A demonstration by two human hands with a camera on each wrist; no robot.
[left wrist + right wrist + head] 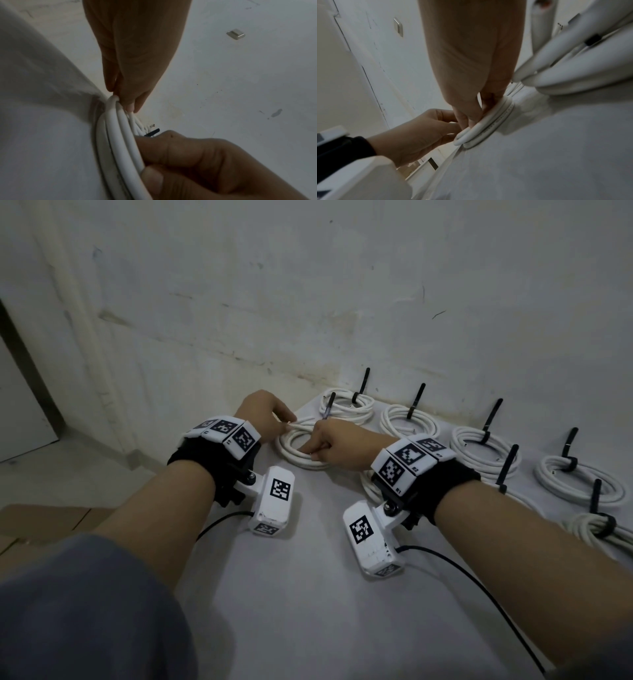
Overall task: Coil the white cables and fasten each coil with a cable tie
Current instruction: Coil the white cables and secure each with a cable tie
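- Head view: both hands on one white cable coil [301,445] lying on the white table [308,594] near the far left corner. Left hand [265,414] curled, fingertips pinching the coil's far left strands. Right hand [337,445] closed in a fist over the coil's right side, with a black cable tie [328,406] sticking up just behind its knuckles. Seven tied coils [484,446] spread to the right along the wall [308,285], each with a black tie upright.
- Left wrist view: left hand [135,58] pinching the coil [118,135] at its top bend, thumb and fingers together. Right hand [205,162] curled round the strands lower down; black tie tip [152,132] showing above its knuckle.
- Right wrist view: right hand [471,67] with fingers hooked over the coil [484,127], gripping the strands. Left hand [419,135] curled, fingertips at the coil's near end.
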